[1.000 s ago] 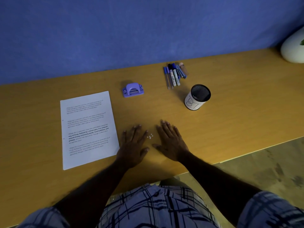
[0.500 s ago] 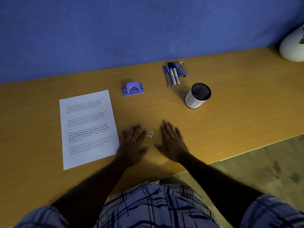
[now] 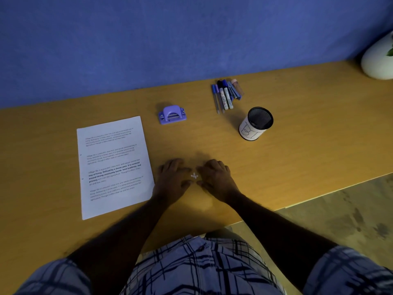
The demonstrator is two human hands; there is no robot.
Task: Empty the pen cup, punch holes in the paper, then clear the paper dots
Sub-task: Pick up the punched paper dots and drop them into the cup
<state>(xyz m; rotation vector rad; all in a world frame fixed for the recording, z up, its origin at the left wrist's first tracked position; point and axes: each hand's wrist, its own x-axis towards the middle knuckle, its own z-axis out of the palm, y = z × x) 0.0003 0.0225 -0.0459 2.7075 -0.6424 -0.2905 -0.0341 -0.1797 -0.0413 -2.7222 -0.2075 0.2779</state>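
Note:
A small heap of white paper dots (image 3: 194, 176) lies on the wooden desk (image 3: 297, 145) between my two hands. My left hand (image 3: 173, 179) rests just left of the dots, fingers curled inward, holding nothing. My right hand (image 3: 217, 178) sits just right of them, fingers also curled toward the heap. The printed paper sheet (image 3: 113, 165) lies flat at the left, touching my left wrist. A purple hole punch (image 3: 172, 114) stands behind the hands. The black mesh pen cup (image 3: 256, 124) stands upright and looks empty. Several pens and markers (image 3: 225, 94) lie in a bunch behind it.
A white rounded pot (image 3: 378, 58) stands at the far right end of the desk, against the blue wall. The desk's front edge runs diagonally past my right forearm, with floor beyond it.
Both hands have drawn closer together and their fingers have curled in, crowding the paper dots into a tighter heap. Everything else stays where it was.

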